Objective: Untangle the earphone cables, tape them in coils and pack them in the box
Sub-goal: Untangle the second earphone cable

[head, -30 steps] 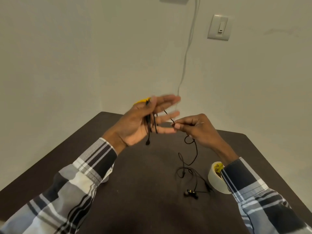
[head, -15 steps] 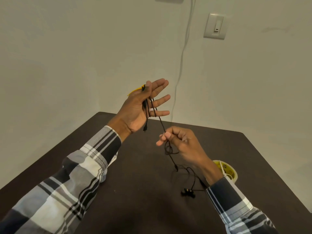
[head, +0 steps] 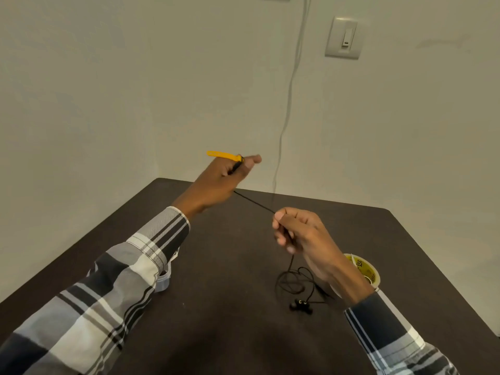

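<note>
Since prev frame the left hand point(head: 216, 182) has turned over & closed: fingers that were spread w/ palm up are now curled round the earphone cable point(head: 254, 203), a yellow tie point(head: 223, 155) sticking out the top. Right hand point(head: 300, 234) has moved right & away from the left, so the cable now runs taut btwn them; its fingers pinch the cable, w/ the rest hanging down to a loose loop and the earbuds point(head: 300, 305) on the worktop point(head: 230, 334). Tape roll point(head: 364, 272) sits just behind the right wrist. Clear plastic item point(head: 162, 282) under left sleeve, can't tell what. Dark brown worktop in a corner of off-white walls; light switch point(head: 343, 37) & a pale wall cord point(head: 289, 98) behind.
</note>
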